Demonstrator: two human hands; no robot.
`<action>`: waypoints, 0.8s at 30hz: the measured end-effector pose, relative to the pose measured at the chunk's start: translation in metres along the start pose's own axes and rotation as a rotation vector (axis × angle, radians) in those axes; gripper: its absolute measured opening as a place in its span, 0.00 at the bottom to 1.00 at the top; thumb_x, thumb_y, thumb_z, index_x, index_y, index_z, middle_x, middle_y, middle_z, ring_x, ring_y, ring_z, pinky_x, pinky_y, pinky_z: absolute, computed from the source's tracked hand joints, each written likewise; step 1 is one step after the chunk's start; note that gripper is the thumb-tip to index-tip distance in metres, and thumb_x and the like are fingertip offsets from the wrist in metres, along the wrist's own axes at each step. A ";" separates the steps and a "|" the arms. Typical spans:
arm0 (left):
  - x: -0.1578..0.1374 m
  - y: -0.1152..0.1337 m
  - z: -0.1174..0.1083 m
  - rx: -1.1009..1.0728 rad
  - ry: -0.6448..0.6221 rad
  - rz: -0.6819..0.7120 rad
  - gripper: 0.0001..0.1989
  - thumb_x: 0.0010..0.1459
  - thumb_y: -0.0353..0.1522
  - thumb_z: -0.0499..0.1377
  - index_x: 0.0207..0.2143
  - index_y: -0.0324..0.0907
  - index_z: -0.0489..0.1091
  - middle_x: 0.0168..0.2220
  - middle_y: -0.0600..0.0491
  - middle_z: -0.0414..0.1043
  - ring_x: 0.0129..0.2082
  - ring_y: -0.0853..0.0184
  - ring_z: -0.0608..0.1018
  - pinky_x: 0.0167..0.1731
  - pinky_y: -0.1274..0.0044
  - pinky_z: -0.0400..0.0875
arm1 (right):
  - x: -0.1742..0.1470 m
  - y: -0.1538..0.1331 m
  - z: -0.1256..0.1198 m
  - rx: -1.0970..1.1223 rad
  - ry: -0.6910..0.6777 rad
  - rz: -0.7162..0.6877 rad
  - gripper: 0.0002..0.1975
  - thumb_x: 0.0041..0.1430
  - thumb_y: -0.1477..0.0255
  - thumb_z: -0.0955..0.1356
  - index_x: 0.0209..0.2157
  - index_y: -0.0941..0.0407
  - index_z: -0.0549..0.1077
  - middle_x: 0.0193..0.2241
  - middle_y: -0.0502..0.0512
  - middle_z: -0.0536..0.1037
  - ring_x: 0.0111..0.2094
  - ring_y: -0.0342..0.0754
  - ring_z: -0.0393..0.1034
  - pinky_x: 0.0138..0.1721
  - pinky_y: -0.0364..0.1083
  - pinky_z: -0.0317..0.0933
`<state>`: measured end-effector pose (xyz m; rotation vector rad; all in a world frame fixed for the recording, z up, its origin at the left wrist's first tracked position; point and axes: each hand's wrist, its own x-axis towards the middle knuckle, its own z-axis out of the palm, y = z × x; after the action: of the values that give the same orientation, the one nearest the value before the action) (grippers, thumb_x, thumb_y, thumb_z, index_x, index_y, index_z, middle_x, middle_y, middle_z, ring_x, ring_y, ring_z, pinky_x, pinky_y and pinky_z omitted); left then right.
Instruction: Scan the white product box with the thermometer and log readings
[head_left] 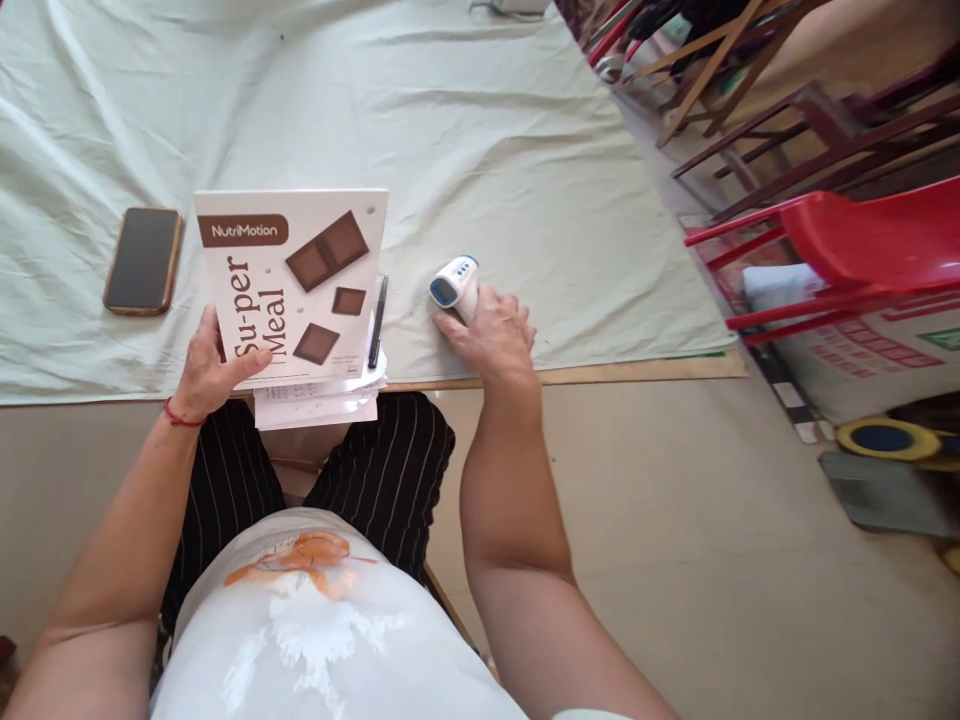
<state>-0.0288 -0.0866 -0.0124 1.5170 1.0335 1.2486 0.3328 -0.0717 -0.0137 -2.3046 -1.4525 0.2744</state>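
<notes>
My left hand point(208, 368) grips the lower left corner of a white box point(330, 325), thumb across its front. The box is printed "NutriMotion Su-per Meal" with pictures of chocolate pieces. Under its lower edge, several sheets of paper point(319, 408) jut out past the table edge, and a black pen point(378, 322) lies beside it on the right. My right hand point(493, 335) is wrapped round the handle of a white and blue infrared thermometer point(454, 283), low over the table; whether it touches the cloth I cannot tell.
A phone point(144, 260) with a dark screen lies on the left of the pale cloth point(525, 130) covering the table. At the right stand a red plastic chair point(877, 235) and wooden frames point(817, 130). Part of a pale object point(517, 8) shows at the far edge.
</notes>
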 end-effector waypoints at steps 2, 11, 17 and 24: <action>0.000 0.000 0.000 0.000 -0.001 0.006 0.36 0.48 0.49 0.77 0.53 0.42 0.70 0.50 0.45 0.81 0.47 0.53 0.84 0.46 0.64 0.83 | 0.006 0.005 -0.007 -0.044 -0.064 0.025 0.18 0.56 0.64 0.74 0.45 0.56 0.72 0.49 0.72 0.76 0.55 0.68 0.69 0.55 0.66 0.61; -0.001 -0.003 0.000 -0.008 -0.018 0.000 0.35 0.49 0.49 0.76 0.53 0.42 0.70 0.50 0.44 0.81 0.47 0.53 0.84 0.45 0.64 0.83 | -0.081 -0.045 -0.013 1.010 0.077 -0.057 0.19 0.48 0.61 0.74 0.42 0.52 0.74 0.33 0.50 0.76 0.34 0.48 0.70 0.36 0.50 0.67; -0.001 -0.001 -0.001 0.025 -0.007 -0.014 0.36 0.48 0.50 0.77 0.52 0.42 0.70 0.49 0.45 0.81 0.46 0.52 0.84 0.45 0.62 0.82 | -0.168 -0.093 -0.023 1.483 -0.711 -0.016 0.20 0.45 0.58 0.78 0.38 0.53 0.77 0.21 0.47 0.71 0.22 0.42 0.61 0.24 0.46 0.57; -0.001 0.004 0.000 0.000 -0.023 -0.033 0.36 0.47 0.50 0.77 0.51 0.42 0.70 0.47 0.45 0.82 0.44 0.53 0.84 0.42 0.65 0.83 | -0.167 -0.114 -0.007 1.431 -0.786 0.129 0.12 0.42 0.65 0.75 0.26 0.53 0.70 0.17 0.43 0.68 0.21 0.41 0.58 0.25 0.45 0.52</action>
<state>-0.0283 -0.0882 -0.0088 1.5052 1.0389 1.2060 0.1689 -0.1799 0.0342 -1.0538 -0.7702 1.7096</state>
